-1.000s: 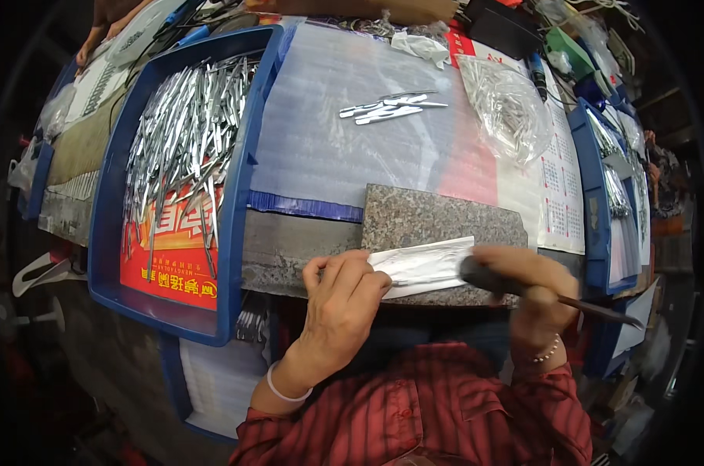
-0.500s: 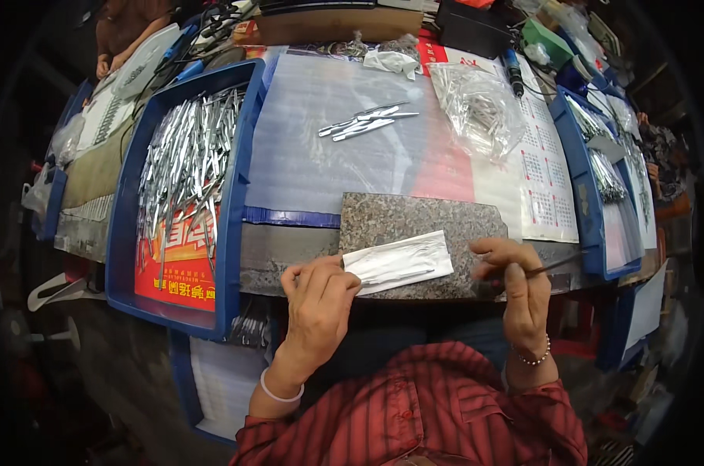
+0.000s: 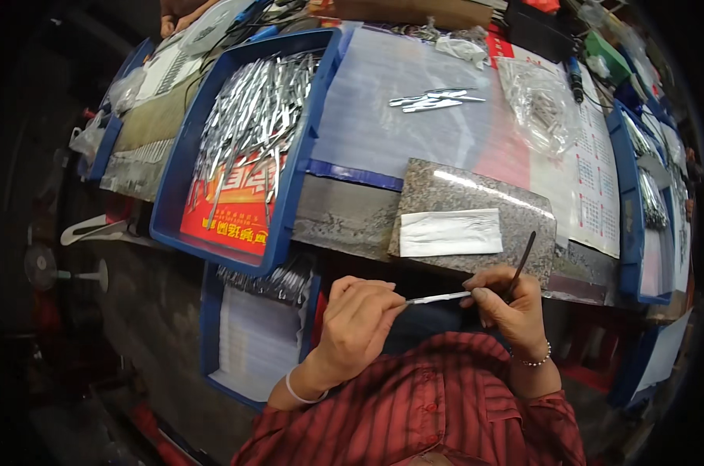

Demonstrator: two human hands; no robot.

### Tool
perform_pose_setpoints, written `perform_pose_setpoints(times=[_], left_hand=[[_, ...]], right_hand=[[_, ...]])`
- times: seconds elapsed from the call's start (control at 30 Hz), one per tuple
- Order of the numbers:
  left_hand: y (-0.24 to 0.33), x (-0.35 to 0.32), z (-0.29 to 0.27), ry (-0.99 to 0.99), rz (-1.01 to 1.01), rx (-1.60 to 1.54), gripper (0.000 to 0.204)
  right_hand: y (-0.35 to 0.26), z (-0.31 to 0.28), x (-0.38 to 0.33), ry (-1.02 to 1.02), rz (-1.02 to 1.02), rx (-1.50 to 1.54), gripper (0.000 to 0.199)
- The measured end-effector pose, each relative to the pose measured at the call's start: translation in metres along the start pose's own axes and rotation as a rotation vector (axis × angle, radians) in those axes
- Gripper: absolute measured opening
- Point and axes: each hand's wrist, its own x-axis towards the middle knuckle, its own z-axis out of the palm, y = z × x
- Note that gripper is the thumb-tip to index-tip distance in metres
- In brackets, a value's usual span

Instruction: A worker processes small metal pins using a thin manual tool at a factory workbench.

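Observation:
A slim silver metal piece (image 3: 439, 297) is stretched between my hands, just in front of the bench edge. My left hand (image 3: 357, 322) pinches its left end with closed fingers. At the other end, the thumb and finger of my right hand (image 3: 513, 305) grip it too. A thin dark rod (image 3: 526, 256) sticks up from my right hand, tucked among the fingers. Beyond my hands, a folded white cloth (image 3: 451, 233) lies flat on a speckled stone slab (image 3: 476, 189). Farther back, several similar silver pieces (image 3: 433, 99) lie on a plastic-covered sheet.
At the left stands a blue tray (image 3: 290, 225) heaped with silver pieces (image 3: 251, 109). Below it is another blue tray (image 3: 212, 349). A clear plastic bag (image 3: 540, 105) and a dark blue pen-shaped tool (image 3: 575, 80) lie at the back right. More blue trays (image 3: 630, 264) line the right edge.
Both hands have drawn back from the slab toward my body, now with the silver piece between them. The cloth stays on the slab, uncovered by my hands. The whole view has shifted and tilted.

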Motion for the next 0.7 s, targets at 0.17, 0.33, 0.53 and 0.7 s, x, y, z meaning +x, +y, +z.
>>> perform_pose_setpoints(times=[0.17,0.33,0.53,0.7], left_hand=[[0.004,-0.009,-0.003,0.016,-0.021,-0.001,0.019],[0.001,-0.012,-0.005,0.017,-0.064,-0.05,0.017],[-0.002,-0.019,-0.009,0.001,-0.133,-0.142,0.016],[-0.007,-0.023,-0.014,-0.025,-0.193,-0.238,0.016]], right_hand=[[0.004,0.005,-0.001,0.001,0.011,-0.056,0.011],[0.004,0.009,0.001,0.001,0.051,-0.079,0.012],[0.001,0.014,0.0,0.004,0.088,-0.141,0.014],[0.01,0.014,0.002,-0.079,-0.137,-0.249,0.014]])
